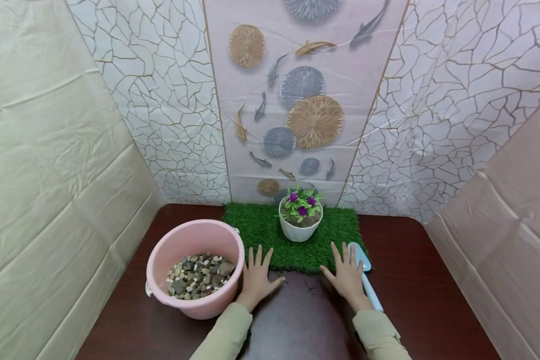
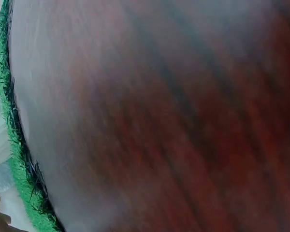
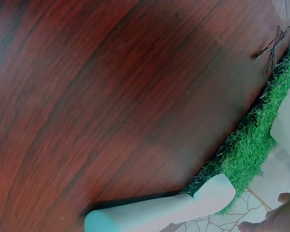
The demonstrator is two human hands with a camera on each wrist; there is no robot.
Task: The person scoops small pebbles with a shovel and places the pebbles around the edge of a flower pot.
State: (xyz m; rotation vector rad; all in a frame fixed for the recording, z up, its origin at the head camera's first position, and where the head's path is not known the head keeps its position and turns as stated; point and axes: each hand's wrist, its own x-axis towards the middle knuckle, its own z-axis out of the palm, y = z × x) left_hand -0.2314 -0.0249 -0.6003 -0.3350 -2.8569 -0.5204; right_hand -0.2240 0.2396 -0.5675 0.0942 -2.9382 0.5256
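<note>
My left hand point(image 1: 255, 280) lies with fingers spread at the front edge of the grass mat point(image 1: 256, 225), close beside a pink bucket point(image 1: 193, 230). Small pebbles point(image 1: 200, 275) of mixed colours cover the bucket's bottom. My right hand point(image 1: 347, 280), fingers also spread, is at the mat's front right, next to a light blue hand trowel point(image 1: 372, 292). The trowel's blade rests on the mat corner and its handle point(image 3: 135, 217) on the table. Further back on the mat stands a white pot point(image 1: 299, 231) with purple flowers point(image 1: 302, 210) and green leaves. Neither hand holds anything.
The dark red wooden table point(image 1: 423, 280) has rounded far corners. Behind it hangs a patterned wall cloth point(image 1: 274, 175), with beige cloth point(image 1: 72, 190) on the left and more on the right. Loose dark threads point(image 3: 273, 50) stick out from the mat's front edge.
</note>
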